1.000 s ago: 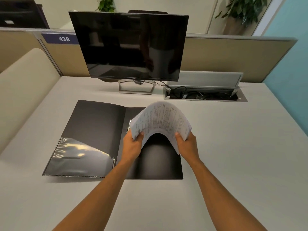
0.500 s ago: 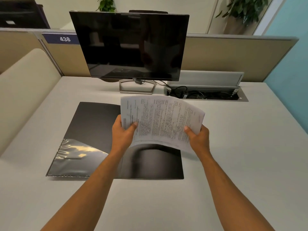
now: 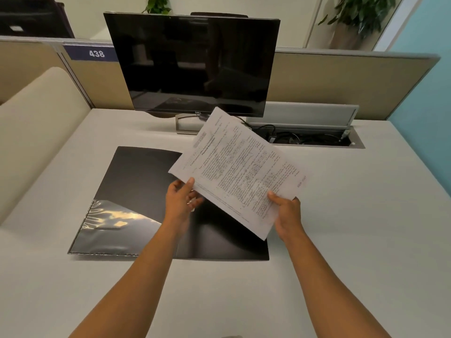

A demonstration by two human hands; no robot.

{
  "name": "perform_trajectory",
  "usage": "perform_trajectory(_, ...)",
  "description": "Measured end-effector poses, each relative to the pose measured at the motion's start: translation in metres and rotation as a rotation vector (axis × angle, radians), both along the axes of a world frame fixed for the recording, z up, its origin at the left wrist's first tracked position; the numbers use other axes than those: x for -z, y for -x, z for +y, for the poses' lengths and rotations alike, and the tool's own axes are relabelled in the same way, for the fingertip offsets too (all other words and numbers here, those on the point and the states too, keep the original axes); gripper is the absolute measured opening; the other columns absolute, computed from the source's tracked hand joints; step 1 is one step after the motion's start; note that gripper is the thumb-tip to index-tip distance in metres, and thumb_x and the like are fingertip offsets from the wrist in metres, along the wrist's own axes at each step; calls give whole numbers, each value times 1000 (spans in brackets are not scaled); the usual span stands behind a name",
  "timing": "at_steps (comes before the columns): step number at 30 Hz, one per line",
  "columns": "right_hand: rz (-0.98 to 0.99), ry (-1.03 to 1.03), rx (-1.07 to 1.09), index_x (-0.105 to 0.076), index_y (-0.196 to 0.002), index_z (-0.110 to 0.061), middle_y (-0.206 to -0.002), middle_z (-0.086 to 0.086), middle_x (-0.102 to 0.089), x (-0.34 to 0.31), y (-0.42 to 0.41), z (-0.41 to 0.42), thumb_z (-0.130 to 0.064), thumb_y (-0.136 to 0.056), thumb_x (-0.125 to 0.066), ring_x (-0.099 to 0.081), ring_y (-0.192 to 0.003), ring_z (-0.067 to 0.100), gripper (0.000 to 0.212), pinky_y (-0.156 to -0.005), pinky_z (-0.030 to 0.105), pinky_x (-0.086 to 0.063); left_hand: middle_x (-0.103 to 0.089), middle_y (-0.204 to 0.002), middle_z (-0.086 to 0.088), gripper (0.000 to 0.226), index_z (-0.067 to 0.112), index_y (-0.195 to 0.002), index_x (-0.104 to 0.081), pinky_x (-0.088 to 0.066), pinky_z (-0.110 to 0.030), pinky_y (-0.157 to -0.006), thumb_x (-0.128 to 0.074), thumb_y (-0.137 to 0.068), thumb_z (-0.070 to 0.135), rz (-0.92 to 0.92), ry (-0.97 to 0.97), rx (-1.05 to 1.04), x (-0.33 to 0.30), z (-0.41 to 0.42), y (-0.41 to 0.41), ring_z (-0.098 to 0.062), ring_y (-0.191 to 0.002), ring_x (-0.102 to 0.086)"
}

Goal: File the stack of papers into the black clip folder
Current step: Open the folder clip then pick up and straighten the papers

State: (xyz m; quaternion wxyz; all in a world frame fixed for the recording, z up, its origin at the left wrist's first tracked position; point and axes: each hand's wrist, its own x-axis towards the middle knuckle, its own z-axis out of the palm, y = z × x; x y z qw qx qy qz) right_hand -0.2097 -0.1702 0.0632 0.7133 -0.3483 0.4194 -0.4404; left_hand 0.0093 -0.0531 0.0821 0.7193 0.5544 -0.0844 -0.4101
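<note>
The black clip folder lies open on the desk, with a clear pocket on its left flap. My right hand grips the stack of printed papers at its near edge and holds it tilted above the folder's right half. My left hand is beside the stack's left edge, fingers loosely apart. Its thumb tip just touches the paper, and its fingers hover over the metal clip at the folder's spine. The papers hide part of the right flap.
A dark monitor on a stand rises behind the folder. An open cable tray with wires sits at the back right. Beige partition walls close off the back and left of the white desk.
The stack was bowed between both hands, then flattened. It has now turned clockwise and shifted right in my right hand, while my left hand has released its grip on the left edge.
</note>
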Motion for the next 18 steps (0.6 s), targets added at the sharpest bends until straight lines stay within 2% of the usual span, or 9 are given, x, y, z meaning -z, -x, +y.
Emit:
perform_trajectory(5, -105, -185, 58, -69, -111, -12, -103, 5, -75, 8, -19, 21, 5, -79, -67, -71, -93, 25, 36, -67, 34, -58, -67, -122, -8, 41, 8, -130, -45, -53, -51, -94, -60, -94, 21, 107, 34, -2, 9, -10, 34, -29, -112, -65)
perform_trajectory(7, -120, -227, 76, -68, -113, -10, -103, 6, -75, 12, -25, 31, 5, -79, -67, -71, -92, 25, 37, -66, 34, -58, -69, -119, -5, 38, 12, -126, -48, -55, -46, -91, -63, -93, 20, 55, 57, -63, 13, -13, 45, -24, -109, -67)
perform_trajectory(10, -151, -249, 87, -65, -117, -11, -106, 7, -74, 18, -32, 48, 5, -81, -65, -71, -93, 25, 39, -67, 35, -58, -68, -116, -2, 42, 16, -126, -44, -60, -32, -71, -66, -90, 22, -2, 57, -130, 17, -17, 54, -16, -97, -71)
perform_trajectory(12, -164, -255, 98, -65, -117, -13, -107, 7, -73, 21, -35, 54, 5, -82, -65, -71, -93, 25, 39, -67, 35, -58, -68, -114, -2, 39, 18, -121, -44, -58, -27, -64, -66, -90, 23, -29, 13, -160, 18, -18, 53, -13, -92, -72)
perform_trajectory(15, -164, -225, 68, -65, -117, -16, -110, 7, -73, 23, -33, 55, 3, -82, -66, -71, -95, 25, 40, -68, 35, -58, -67, -114, 3, 35, 24, -120, -46, -59, -27, -67, -65, -91, 22, -144, 0, -141, 19, -18, 46, -11, -95, -71)
perform_trajectory(18, -157, -134, -38, -59, -127, -16, -119, 7, -69, 20, -29, 52, 0, -80, -69, -66, -106, 27, 50, -79, 41, -57, -65, -114, 8, 34, 28, -120, -46, -60, -28, -69, -64, -91, 24, -238, -12, -120, 15, -19, 38, -9, -97, -70)
